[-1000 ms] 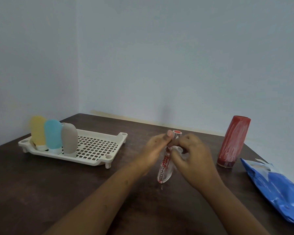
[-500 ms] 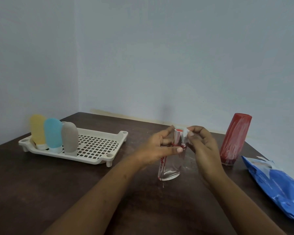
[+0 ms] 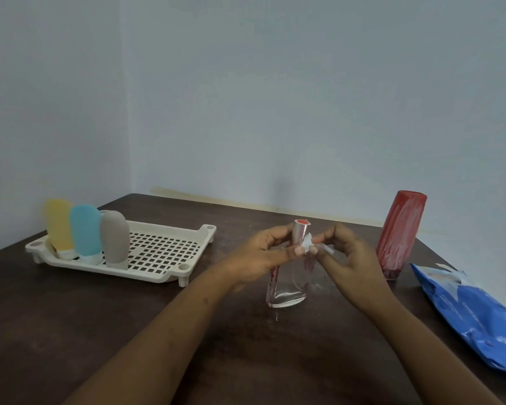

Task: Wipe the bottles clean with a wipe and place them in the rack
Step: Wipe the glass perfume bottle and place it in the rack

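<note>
A clear glass bottle [image 3: 287, 285] with a silver neck and red cap stands upright on the dark table at centre. My left hand [image 3: 257, 255] grips its neck from the left. My right hand [image 3: 348, 258] pinches a small white wipe [image 3: 307, 244] against the neck from the right. A tall red bottle [image 3: 400, 232] smeared with white stands to the right. The cream rack [image 3: 170, 252] at left holds a yellow bottle [image 3: 58, 223], a blue bottle [image 3: 84, 229] and a grey bottle [image 3: 114, 235], all cap down.
A blue wipe packet [image 3: 479, 314] lies at the right edge of the table [image 3: 70, 331]. Walls meet in a corner behind the table. The right part of the rack grid holds nothing.
The clear bottle went from tilted to upright on the table. My right hand shifted from the bottle's body up to its neck with the wipe.
</note>
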### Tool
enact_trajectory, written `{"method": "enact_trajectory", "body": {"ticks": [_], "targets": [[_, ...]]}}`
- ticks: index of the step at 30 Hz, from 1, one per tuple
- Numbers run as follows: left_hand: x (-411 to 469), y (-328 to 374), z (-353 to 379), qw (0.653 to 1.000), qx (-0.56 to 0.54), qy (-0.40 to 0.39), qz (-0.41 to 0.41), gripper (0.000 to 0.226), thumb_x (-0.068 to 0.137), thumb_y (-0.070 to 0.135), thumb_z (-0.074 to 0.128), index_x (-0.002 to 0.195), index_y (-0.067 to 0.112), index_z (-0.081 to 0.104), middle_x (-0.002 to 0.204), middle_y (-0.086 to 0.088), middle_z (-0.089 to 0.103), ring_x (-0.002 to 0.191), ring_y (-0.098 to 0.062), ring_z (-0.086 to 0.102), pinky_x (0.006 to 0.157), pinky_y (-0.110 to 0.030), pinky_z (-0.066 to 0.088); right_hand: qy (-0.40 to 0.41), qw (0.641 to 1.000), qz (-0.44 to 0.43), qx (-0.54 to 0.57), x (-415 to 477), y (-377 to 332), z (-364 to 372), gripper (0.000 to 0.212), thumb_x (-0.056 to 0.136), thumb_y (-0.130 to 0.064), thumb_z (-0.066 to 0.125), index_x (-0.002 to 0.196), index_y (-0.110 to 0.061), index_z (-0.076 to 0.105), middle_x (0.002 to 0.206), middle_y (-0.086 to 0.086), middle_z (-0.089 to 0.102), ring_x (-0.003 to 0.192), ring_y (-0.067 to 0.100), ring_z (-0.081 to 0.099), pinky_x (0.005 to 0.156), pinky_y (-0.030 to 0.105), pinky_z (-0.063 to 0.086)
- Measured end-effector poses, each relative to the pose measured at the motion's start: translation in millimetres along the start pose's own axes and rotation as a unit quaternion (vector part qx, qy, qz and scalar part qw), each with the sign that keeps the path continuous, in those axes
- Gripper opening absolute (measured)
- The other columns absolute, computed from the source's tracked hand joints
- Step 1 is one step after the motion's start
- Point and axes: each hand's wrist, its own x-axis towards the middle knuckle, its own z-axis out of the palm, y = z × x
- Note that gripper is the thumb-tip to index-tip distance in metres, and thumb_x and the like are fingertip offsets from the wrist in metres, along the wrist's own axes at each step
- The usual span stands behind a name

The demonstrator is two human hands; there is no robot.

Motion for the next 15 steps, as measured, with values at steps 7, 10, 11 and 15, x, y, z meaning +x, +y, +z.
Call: {"method": "enact_trajectory", "body": {"ticks": [7,10,11,15], "targets": [[-2,-6,0,0.996,0.005,0.031,-0.078,0.071,0.074,0.077,0.040,0.117,0.027,0.067,0.122,-0.001,0.068,0.120,-0.020,0.058,0.111,-0.049,0.035,0.035,0.991,-0.088,-0.097,-2,-1,6,0.006,0.083,-0.015,0.064,0.087,-0.020,0.065,0.083,-0.020,0.062,0.081,-0.001,0.059,0.069,0.010,0.042],[-1,-6,1,0.995,0.016,0.044,-0.085,0.081,0.071,0.082,0.030,0.124,0.030,0.063,0.138,0.000,0.056,0.132,-0.021,0.046,0.113,-0.049,0.031,0.042,0.993,-0.046,-0.095,-3,6,8,0.014,0.084,-0.009,0.064,0.088,-0.023,0.063,0.083,-0.017,0.062,0.078,0.001,0.057,0.064,0.013,0.044],[-1,-5,2,0.995,0.025,0.046,-0.084,0.080,0.072,0.081,0.032,0.126,0.030,0.063,0.143,0.001,0.052,0.134,-0.021,0.043,0.113,-0.048,0.031,0.046,0.995,-0.025,-0.081,-3,9,8,0.015,0.085,-0.008,0.063,0.088,-0.024,0.061,0.081,-0.014,0.062,0.076,0.002,0.057,0.062,0.015,0.045],[0,-3,12,0.998,0.057,0.012,-0.036,0.043,0.093,0.048,0.046,0.122,0.021,0.062,0.118,0.009,0.065,0.115,-0.005,0.055,0.105,-0.034,0.039,0.046,0.998,0.048,0.020,-4,17,10,0.010,0.088,-0.017,0.062,0.089,-0.026,0.059,0.088,-0.009,0.064,0.084,0.004,0.062,0.072,0.022,0.054]]}}
